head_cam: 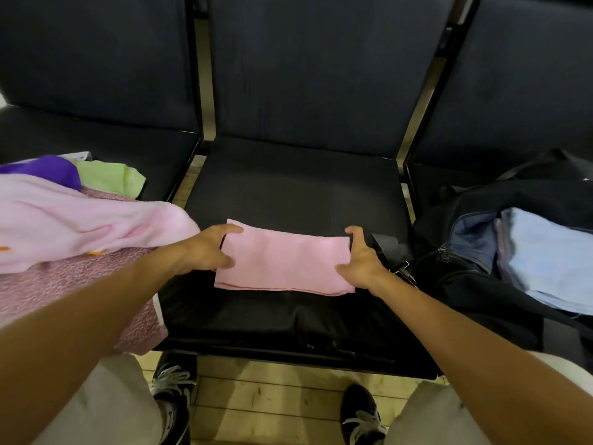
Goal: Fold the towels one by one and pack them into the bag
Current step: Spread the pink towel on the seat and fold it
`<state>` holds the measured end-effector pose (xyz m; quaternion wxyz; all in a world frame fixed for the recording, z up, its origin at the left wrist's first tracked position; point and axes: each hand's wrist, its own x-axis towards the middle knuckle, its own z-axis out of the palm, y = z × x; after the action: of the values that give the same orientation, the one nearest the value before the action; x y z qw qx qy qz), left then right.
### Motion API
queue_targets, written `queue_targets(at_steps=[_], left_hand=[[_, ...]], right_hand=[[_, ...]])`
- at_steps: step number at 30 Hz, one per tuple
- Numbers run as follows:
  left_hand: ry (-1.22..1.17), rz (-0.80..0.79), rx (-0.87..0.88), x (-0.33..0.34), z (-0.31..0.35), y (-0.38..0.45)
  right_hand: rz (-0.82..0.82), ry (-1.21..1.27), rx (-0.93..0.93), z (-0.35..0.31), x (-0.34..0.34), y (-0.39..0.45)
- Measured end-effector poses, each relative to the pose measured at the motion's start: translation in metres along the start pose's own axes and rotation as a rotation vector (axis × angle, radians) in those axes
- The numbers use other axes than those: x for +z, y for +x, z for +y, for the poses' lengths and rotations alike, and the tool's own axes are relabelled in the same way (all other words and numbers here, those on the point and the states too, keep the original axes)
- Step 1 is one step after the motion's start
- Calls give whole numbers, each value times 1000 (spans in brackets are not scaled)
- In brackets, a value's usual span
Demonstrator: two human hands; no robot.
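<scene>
A folded pink towel (284,260) lies flat on the middle black seat (288,194). My left hand (208,248) grips its left end, with the index finger over the far corner and the thumb on the near part. My right hand (361,256) grips its right end the same way. To the right stands an open black bag (465,284) with a folded light blue towel (552,258) inside. On the left seat lies a pile of unfolded towels (80,220): light pink on top, a speckled pink one beneath, purple and green ones behind.
Black chair backs (321,75) rise behind the seats. A bag strap with a metal clip (404,269) lies just right of my right hand. Below the seat edge are a wooden floor (272,406) and my two dark shoes.
</scene>
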<state>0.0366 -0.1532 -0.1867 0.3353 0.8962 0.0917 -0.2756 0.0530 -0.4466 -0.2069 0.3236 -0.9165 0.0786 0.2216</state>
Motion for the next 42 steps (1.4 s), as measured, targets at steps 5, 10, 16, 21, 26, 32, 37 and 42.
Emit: queue_targets(at_steps=[5,10,16,21,26,32,37,42], left_hand=[[-117,-1,33,-3,7,-16],[-206,18,127,-3,29,-34],[-252,99,302,2,55,-58],[-229,84,405,9,79,-73],[-224,76,459,11,103,-70],[-187,110,441,8,116,-61],[-207,95,431,10,123,-57],[-267,61,440,9,122,-59]], right_hand=[[-20,20,-120,-3,-12,-11],[-13,118,-225,-14,-24,-24],[39,242,-385,-32,-31,-51],[36,276,-548,-51,-22,-74],[66,332,-612,-70,-15,-73],[82,299,-608,-74,-16,-60],[41,283,-627,-76,-17,-53],[50,332,-604,-79,-15,-47]])
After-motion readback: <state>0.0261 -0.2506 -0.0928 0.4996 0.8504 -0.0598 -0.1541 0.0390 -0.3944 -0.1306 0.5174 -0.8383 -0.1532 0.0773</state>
